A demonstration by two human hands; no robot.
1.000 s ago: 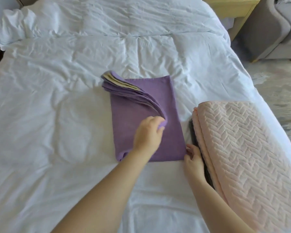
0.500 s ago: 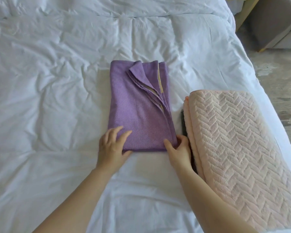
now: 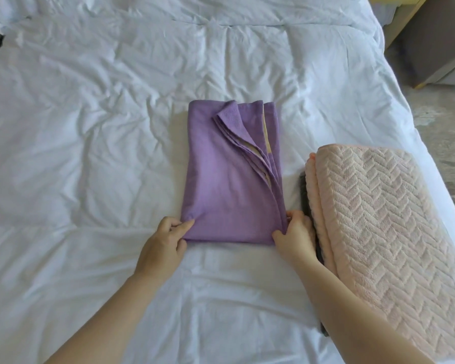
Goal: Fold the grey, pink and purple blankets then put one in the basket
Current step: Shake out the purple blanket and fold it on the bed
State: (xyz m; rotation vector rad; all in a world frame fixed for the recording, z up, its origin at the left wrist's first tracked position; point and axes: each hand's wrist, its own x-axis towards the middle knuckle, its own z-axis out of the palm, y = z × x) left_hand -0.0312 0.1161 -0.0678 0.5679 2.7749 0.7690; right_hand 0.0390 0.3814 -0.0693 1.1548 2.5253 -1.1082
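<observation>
A: Two hands status?
B: Left hand (image 3: pixel 163 244) pinches the purple blanket (image 3: pixel 229 190) at its near left corner; right hand (image 3: pixel 294 233) grips the near right corner.
A: Blanket locations?
B: Purple lies folded mid-bed (image 3: pixel 90 127). Pink blanket (image 3: pixel 384 227) lies folded just right, atop the grey blanket (image 3: pixel 305 195), whose edge shows.

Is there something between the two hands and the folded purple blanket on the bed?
No. The left hand pinches the folded purple woven blanket at its near left corner, and the right hand holds the near right corner.
</observation>
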